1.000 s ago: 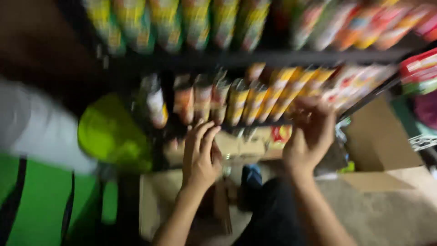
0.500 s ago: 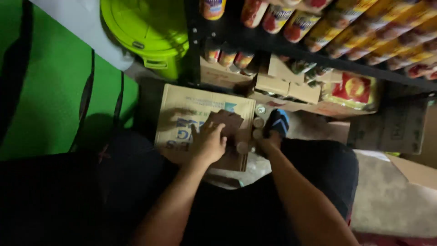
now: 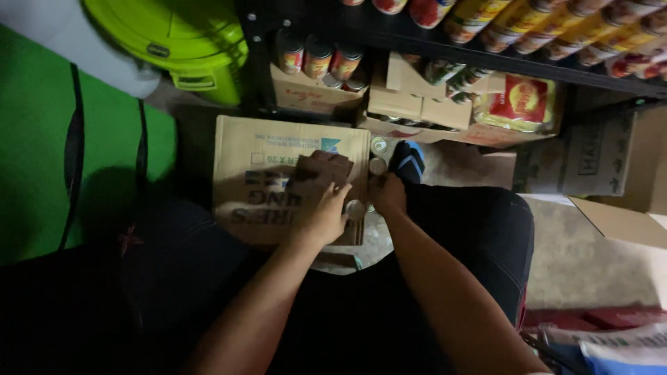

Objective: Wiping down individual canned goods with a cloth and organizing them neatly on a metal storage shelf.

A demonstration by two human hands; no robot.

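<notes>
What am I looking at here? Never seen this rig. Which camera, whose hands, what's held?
There is no machine: one camera on a person's head looks down at their own bare arms. The person is low on the floor before a dark shelf stocked with cans. The left hand rests on a cardboard box on the floor. The right hand is at a few small cans beside that box; its grip is too dark to judge. A lime-green plastic bin stands at upper left.

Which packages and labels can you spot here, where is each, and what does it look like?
Cardboard box: floor, under left hand; flat, brown, blue print.
Cans: low shelf carton; red-yellow labels.
Pouch: right of cartons; red, yellow.
Tins: beside right hand; silver tops.
</notes>
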